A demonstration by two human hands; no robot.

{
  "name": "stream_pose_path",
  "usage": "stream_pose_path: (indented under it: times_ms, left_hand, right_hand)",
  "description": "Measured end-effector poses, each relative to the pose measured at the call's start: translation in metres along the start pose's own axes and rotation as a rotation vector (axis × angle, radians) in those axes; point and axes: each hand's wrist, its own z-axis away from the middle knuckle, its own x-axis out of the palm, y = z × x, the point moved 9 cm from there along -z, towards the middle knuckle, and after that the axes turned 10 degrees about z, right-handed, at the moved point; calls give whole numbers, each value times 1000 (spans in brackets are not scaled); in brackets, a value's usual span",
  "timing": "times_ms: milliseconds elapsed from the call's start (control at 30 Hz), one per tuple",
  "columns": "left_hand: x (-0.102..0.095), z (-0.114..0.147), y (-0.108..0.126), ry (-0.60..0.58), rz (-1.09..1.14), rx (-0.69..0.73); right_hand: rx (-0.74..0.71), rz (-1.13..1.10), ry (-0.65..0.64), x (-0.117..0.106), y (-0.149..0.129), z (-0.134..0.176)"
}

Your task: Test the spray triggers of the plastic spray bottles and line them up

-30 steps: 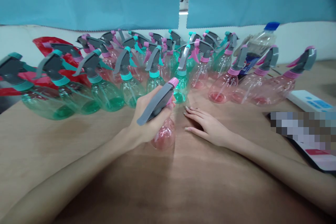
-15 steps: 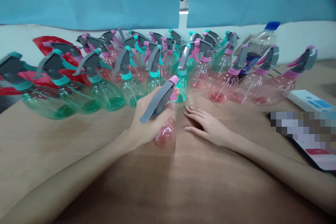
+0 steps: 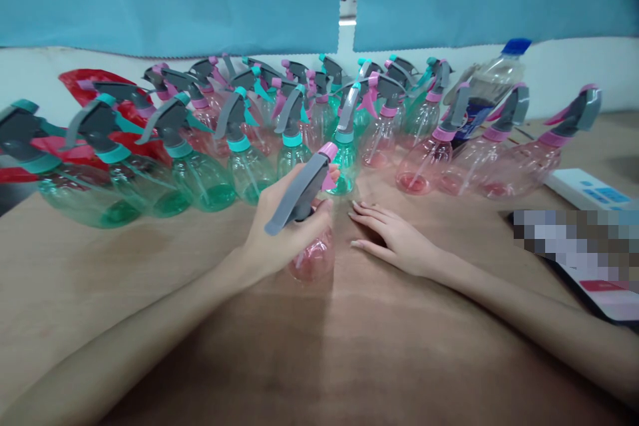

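Note:
In the middle of the head view, my left hand (image 3: pixel 279 216) is closed round the neck of a pink spray bottle (image 3: pixel 313 259) with a grey and pink trigger head. The bottle is roughly upright on the wooden table (image 3: pixel 349 346), and the hand hides its neck. My right hand (image 3: pixel 392 236) lies open on the table to the right, fingers loosely stretched and holding nothing. Just beyond the hands stands a green spray bottle (image 3: pixel 343 163). More green spray bottles (image 3: pixel 204 183) line up to the left, and pink spray bottles (image 3: pixel 424 166) to the right.
Further spray bottles crowd behind the front row. A large clear bottle with a blue cap (image 3: pixel 516 46) stands back right, near a white box (image 3: pixel 574 180) and a dark-edged flat device (image 3: pixel 594 303). Red plastic (image 3: pixel 74 83) lies back left. Blue sheeting (image 3: pixel 174 0) covers the wall.
The left thumb has shifted slightly on the pink spray bottle. Otherwise both hands and the bottles stay nearly in place, with a tiny shift of the whole view.

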Motion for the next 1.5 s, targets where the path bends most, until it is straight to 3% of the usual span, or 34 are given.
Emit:
stream_pose_path:
  times_ms: [433,633,1500]
  left_hand:
    - [3,2,-9,-28,38,-57]
    - [7,-1,-6,-68,81,-21]
    - [3,3,-5,-12,12,-21]
  right_hand:
    - [3,13,-16,0,0,0]
    - [-2,7,-9,0,0,0]
    - [1,-14,10,-2,-1,0]
